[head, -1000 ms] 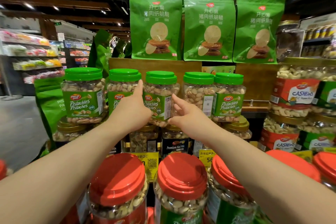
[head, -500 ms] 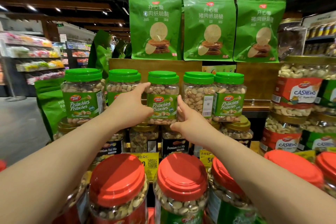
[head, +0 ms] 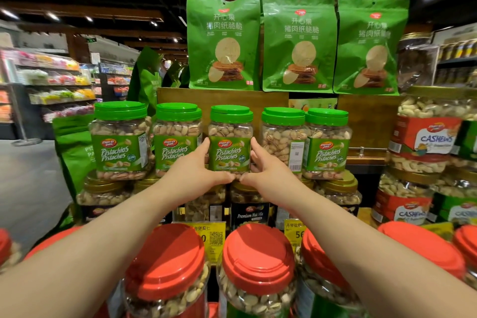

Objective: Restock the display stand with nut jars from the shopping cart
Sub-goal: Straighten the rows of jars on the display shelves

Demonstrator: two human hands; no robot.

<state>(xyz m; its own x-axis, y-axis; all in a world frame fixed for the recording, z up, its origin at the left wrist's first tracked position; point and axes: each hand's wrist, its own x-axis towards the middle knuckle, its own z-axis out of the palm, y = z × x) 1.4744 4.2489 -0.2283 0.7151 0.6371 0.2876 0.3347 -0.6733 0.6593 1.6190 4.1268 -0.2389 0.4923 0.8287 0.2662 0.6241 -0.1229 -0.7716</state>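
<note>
Pistachio jar [head: 229,142], green-lidded and green-labelled, stands upright, gripped at its sides by both hands [head: 233,175].

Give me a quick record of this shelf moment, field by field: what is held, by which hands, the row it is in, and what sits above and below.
held item: middle pistachio jar, green lid, label facing out
left hand: grips jar's left side
right hand: grips jar's right side
row: five green-lidded pistachio jars; the fourth jar shows its barcode side
above: green snack bags
below: gold-lidded nut mix jars
nearest camera: red-lidded jars

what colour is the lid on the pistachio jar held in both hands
Green, on the held pistachio jar; clearest in the head view.
</note>
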